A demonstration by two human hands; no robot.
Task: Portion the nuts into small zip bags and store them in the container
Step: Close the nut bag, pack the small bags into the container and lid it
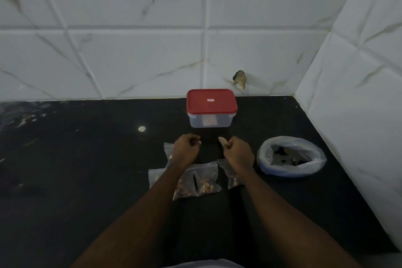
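Note:
A clear plastic container (210,121) with a red lid (211,102) snapped on stands near the back wall. Just in front of it, my left hand (187,148) and my right hand (238,153) hover side by side over the black counter. Both have curled fingers and hold nothing I can see, and the right thumb sticks out towards the left. Several small zip bags with nuts (206,179) lie flat beneath my forearms, partly hidden by them. An open white plastic bag of loose nuts (291,156) sits to the right of my right hand.
The black stone counter (87,169) runs left, with a bright light reflection on it. White marble-look tiled walls close the back and the right side, meeting in a corner. A chipped hole in the wall (240,79) is above and right of the container.

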